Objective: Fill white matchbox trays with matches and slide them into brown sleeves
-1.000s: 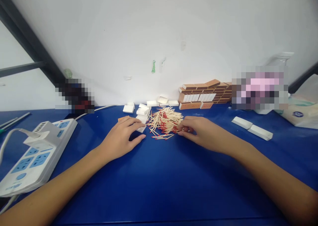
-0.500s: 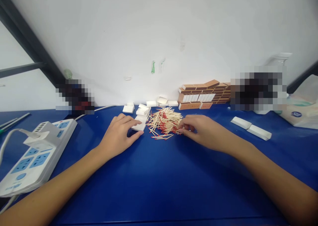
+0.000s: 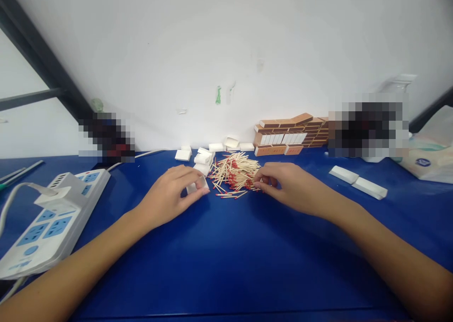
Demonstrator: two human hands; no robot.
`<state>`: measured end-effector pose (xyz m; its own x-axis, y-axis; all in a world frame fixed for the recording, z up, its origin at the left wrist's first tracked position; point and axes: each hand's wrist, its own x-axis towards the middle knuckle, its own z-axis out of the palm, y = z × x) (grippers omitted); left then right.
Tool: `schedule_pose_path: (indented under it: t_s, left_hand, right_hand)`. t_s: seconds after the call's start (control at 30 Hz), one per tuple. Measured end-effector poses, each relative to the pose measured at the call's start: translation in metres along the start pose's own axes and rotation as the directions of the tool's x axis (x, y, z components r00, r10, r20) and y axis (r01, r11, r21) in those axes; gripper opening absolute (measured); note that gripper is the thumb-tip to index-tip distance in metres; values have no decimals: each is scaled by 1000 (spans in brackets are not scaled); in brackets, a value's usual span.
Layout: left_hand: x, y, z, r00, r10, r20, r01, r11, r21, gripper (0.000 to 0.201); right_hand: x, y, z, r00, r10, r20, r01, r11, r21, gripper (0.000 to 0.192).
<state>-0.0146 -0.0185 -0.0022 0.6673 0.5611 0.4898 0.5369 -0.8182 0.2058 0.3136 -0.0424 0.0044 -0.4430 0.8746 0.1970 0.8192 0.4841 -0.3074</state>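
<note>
The left hand [image 3: 170,194] grips a white tray [image 3: 196,186] between thumb and fingers, just left of the matches [image 3: 234,173] heaped near the worktop's [image 3: 226,265] far edge. The right hand [image 3: 286,185] pinches matches at the heap's right side.

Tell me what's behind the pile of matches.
Behind the pile of matches: loose white trays and stacked matchboxes against the wall. Tray contents can't be seen.
</note>
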Motion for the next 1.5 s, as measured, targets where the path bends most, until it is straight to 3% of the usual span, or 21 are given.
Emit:
schedule_pose_path:
  t_s: [0.2,0.33,0.53,0.7,0.9,1.03,1.17,1.4,1.5]
  left_hand:
    - [-7,37,5,982,169,85,-153,975,-161,22]
    - [-9,49,5,971,189,144,-165,973,-162,40]
    - [-7,45,0,964,90,250,-68,993,-95,41]
    - [-7,42,1,950,38,309,-8,995,-99,25]
    - [-7,34,6,961,37,275,-1,992,-128,32]
    - [-6,30,9,972,21,232,17,987,-160,37]
    - [-6,29,10,974,30,224,13,982,-188,39]
    - [-8,28,10,973,30,231,13,983,-184,42]
    - [-8,28,11,969,25,247,18,985,-170,38]
  right_hand:
    - [0,-1,1,1000,-8,-6,8,1000,4,21]
    - [0,-1,4,1000,-29,-2,29,1000,10,20]
    - [-1,2,6,999,-45,3,45,999,-19,21]
    - [-1,-1,5,999,-36,3,36,999,-17,21]
    - [0,-2,2,1000,-24,10,24,1000,-3,21]
    - [0,15,-15,999,22,-30,-22,1000,-7,19]
    - [0,34,-26,997,70,37,-68,997,-36,21]
    - [1,34,-14,980,119,159,-113,993,-44,6]
    - [1,31,-11,982,111,154,-107,994,-38,6]
